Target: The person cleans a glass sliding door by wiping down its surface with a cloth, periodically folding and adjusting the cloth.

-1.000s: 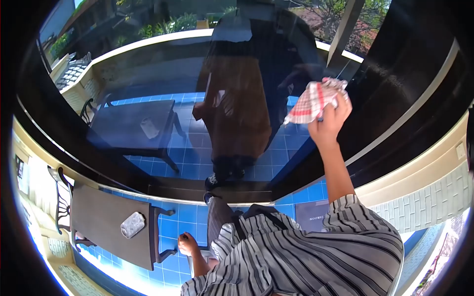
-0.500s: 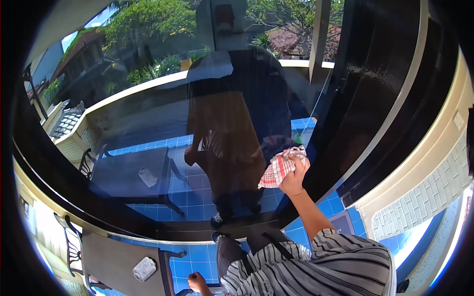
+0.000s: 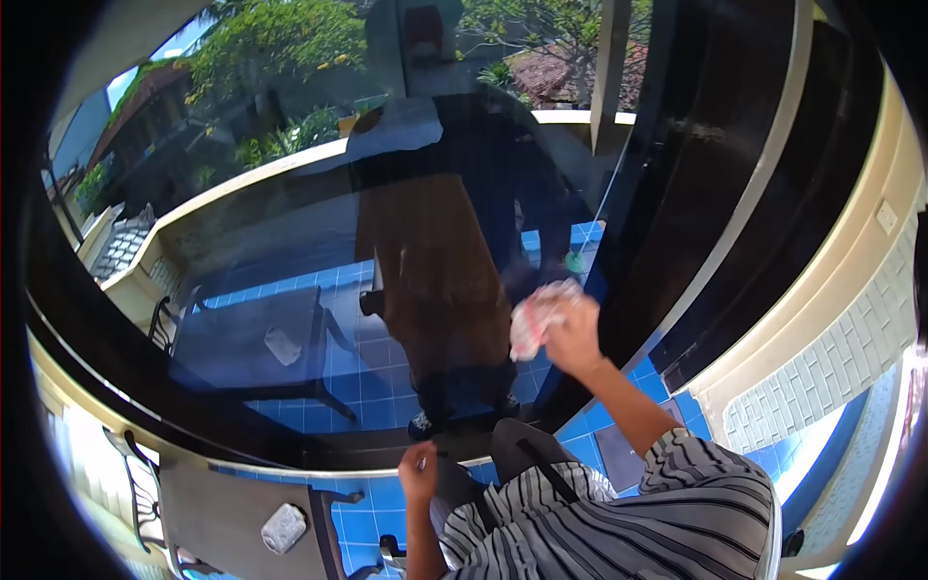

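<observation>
My right hand [image 3: 574,336] is closed round a crumpled red-and-white checked cloth [image 3: 535,319]. It holds the cloth up against or just in front of a large dark glass pane [image 3: 280,222]; I cannot tell whether they touch. Motion blurs the cloth. Lower down, near my knees, my left hand [image 3: 419,471] is raised with its fingers curled in. A small pale spot shows among those fingers, too small to name.
A dark table [image 3: 217,507] stands at the lower left with a whitish wrapped packet [image 3: 284,528] on it, beside a metal-backed chair [image 3: 143,488]. Blue tiles [image 3: 360,527] cover the floor. A dark frame [image 3: 715,222] borders the glass, which mirrors the terrace, trees and my body.
My left hand has risen from beside the table toward my knees. The right hand has shifted slightly with the cloth, which is now bunched smaller. The view has turned a little.
</observation>
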{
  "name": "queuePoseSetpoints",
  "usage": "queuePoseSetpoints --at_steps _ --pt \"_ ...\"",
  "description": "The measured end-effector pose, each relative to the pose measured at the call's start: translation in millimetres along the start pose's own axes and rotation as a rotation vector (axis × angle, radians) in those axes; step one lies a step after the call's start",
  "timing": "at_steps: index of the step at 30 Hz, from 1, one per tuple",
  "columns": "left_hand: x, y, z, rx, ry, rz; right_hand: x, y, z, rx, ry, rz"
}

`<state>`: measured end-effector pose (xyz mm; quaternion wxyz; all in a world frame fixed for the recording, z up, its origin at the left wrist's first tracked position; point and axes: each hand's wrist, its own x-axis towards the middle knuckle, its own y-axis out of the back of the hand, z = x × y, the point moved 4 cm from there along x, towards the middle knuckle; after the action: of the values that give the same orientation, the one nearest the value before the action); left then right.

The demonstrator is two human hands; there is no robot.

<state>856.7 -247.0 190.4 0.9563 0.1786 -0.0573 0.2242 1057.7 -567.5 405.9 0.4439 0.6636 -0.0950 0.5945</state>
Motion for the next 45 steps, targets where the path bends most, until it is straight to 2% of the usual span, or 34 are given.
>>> queuePoseSetpoints --at_steps 3,5,8,9,11,12,13,15,17,18,19,21,22,25,27,28,30,31,32,33,35,36,37,38,39,42,44,45 --pt "13 -35 70 -0.099 -0.018 -0.155 84 52 30 -0.178 -0.182 0.282" --pt "11 -47 110 -0.137 -0.054 -0.196 125 75 39 -0.163 -0.265 0.481" --pt "3 -58 139 -0.206 -0.063 -0.215 134 60 25 -0.175 -0.286 0.524" --pt "1 -58 140 -0.219 -0.030 -0.190 122 39 10 -0.164 -0.186 0.499" --pt "-1 -57 143 -0.238 0.027 -0.153 98 9 -34 -0.014 0.000 0.213" --pt "0 -57 140 -0.305 0.034 -0.103 58 -32 -44 0.211 0.011 0.107" --pt "0 -59 133 -0.378 0.040 -0.053 34 -40 -75 0.259 0.175 -0.026" --pt "-4 -67 125 -0.575 0.127 0.021 -15 -56 -119 0.634 0.090 -0.399" --pt "-10 -74 113 -0.809 0.279 0.067 -54 -56 -155 0.846 -0.022 -0.540" --pt "-12 -81 87 -0.763 0.246 0.067 -69 -53 -164 0.900 -0.107 -0.564" --pt "-16 -81 94 -0.766 0.233 0.036 -76 -51 -167 0.952 -0.194 -0.587" --pt "-25 -107 53 -0.920 0.203 0.063 -55 -24 -175 1.202 -0.491 -0.692" --pt "-23 -103 89 -0.968 0.226 0.170 -53 -18 -173 1.176 -0.485 -0.723" --pt "11 -95 128 -0.890 0.055 0.061 -9 20 -143 0.848 -0.353 -0.477" --pt "43 -86 122 -0.839 0.029 0.128 19 53 -97 0.464 -0.303 -0.174" --pt "66 -58 153 -0.282 -0.249 0.300 21 70 -72 0.301 -0.382 0.033" --pt "107 -22 210 -0.122 -0.441 0.509 28 118 -29 -0.146 -0.314 0.285" --pt "126 -9 226 -0.033 -0.563 0.528 28 140 -14 -0.339 -0.279 0.378" --pt "146 -1 238 -0.199 -0.632 0.509 22 153 4 -0.359 -0.314 0.422" --pt "165 6 245 -0.160 -0.761 0.599 20 162 17 -0.374 -0.349 0.469" --pt "190 12 276 -0.115 -1.025 0.712 22 162 36 -0.279 -0.551 0.331" --pt "193 14 302 0.042 -1.044 0.740 -2 143 58 -0.110 -0.635 0.351" --pt "191 18 332 0.200 -1.059 0.770 -6 129 58 -0.180 -0.700 0.350" --pt "191 19 356 0.362 -1.071 0.794 -11 120 62 -0.169 -0.697 0.428" --pt "196 20 370 0.311 -1.089 0.819 -14 116 66 -0.160 -0.692 0.505" --pt "212 12 409 0.157 -1.143 0.872 -19 116 68 -0.228 -0.635 0.508" --pt "215 -10 439 0.186 -1.177 0.854 -22 112 68 -0.198 -0.615 0.530" --pt "212 -35 456 0.152 -1.285 0.736 -23 114 71 -0.190 -0.602 0.539"
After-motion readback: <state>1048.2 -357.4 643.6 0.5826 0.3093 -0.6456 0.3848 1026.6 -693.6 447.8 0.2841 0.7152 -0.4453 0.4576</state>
